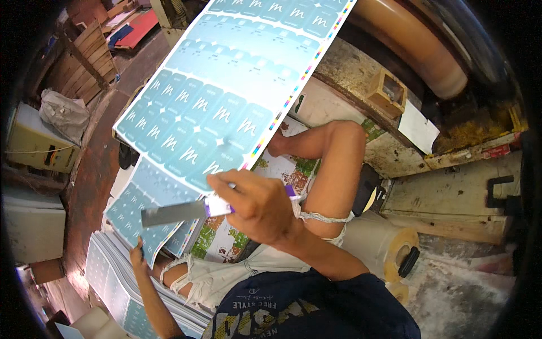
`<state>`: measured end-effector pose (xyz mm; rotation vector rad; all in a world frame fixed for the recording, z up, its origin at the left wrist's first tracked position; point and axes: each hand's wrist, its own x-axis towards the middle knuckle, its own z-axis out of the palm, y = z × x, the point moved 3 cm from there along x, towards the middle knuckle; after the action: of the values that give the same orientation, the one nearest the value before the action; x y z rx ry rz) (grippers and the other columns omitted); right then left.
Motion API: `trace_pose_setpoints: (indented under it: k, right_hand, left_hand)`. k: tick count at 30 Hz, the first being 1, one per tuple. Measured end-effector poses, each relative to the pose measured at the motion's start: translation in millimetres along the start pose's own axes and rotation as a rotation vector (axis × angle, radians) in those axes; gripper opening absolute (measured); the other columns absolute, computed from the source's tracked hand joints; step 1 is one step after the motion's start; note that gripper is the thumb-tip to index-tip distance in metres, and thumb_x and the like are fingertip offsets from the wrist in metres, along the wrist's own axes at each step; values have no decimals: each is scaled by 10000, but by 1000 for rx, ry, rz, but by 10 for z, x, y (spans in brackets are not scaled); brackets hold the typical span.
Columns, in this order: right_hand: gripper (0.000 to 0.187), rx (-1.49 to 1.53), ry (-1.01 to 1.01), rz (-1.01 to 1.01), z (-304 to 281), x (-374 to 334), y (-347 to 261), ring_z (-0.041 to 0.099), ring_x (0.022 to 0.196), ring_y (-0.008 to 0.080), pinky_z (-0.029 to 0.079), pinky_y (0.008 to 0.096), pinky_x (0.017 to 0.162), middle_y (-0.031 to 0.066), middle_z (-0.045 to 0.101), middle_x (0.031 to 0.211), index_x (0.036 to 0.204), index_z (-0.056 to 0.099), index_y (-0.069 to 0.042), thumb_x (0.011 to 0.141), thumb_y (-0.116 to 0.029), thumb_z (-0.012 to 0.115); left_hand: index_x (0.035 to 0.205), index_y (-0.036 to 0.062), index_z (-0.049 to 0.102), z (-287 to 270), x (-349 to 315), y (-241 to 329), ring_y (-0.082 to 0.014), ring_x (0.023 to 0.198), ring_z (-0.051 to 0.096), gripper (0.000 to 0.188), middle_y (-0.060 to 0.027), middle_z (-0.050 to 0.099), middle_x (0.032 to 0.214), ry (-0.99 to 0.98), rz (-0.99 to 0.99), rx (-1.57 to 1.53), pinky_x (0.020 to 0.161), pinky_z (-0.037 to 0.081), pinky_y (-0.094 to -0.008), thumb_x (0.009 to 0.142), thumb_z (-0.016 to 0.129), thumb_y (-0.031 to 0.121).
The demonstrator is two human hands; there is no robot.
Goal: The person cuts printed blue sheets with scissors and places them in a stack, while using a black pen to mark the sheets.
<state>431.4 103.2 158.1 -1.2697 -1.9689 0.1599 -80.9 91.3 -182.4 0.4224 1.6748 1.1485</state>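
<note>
My right hand (257,203) grips the purple handle of a flat metal blade (172,213) that points left, held just below the near edge of a long glossy teal printed sheet (226,90). The sheet runs from the upper right down toward me and bears rows of white-marked label shapes and a colour strip along its right edge. My left hand (137,252) sits low at the left, its fingers on the lower end of the teal sheets that hang over a tall stack of the same sheets (113,282). My bare knee (339,152) rises beside the right hand.
A large brown roll (412,39) sits on a worn machine frame at the upper right. A white film roll (384,243) lies by my right side. Green-printed sheets (276,169) lie under my legs. Wooden pallets (84,56) and a grey bag (62,113) stand at the upper left.
</note>
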Motion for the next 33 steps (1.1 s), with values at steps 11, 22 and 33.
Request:
trace_pose_setpoints:
  k: [11, 22, 33]
  right_hand:
    - [398, 27, -218, 25, -55, 58, -35, 645, 815, 211, 557, 318, 576, 83, 602, 1030, 1119, 612, 22, 722, -6, 607]
    - [272, 286, 206, 934, -1797, 139, 1436, 527, 543, 53, 420, 223, 458, 19, 643, 745, 1097, 645, -25, 883, -181, 708]
    - [317, 400, 677, 586, -2767, 1584, 3662, 501, 516, 64, 416, 238, 449, 51, 637, 781, 1118, 618, -5, 1010, -284, 512]
  left_hand:
    - [1348, -77, 426, 3087, -1968, 1875, -287, 1078, 616, 648, -174, 599, 1218, -502, 18, -644, 896, 520, -384, 923, 640, 363]
    - [1329, -56, 455, 2986, -2104, 1598, -184, 1040, 596, 476, -126, 588, 1195, -263, 235, -263, 907, 501, -316, 920, 657, 82]
    - [1463, 33, 326, 2975, -2196, 1721, -203, 1085, 601, 603, -133, 552, 1295, -278, 359, -222, 892, 520, -326, 938, 617, 95]
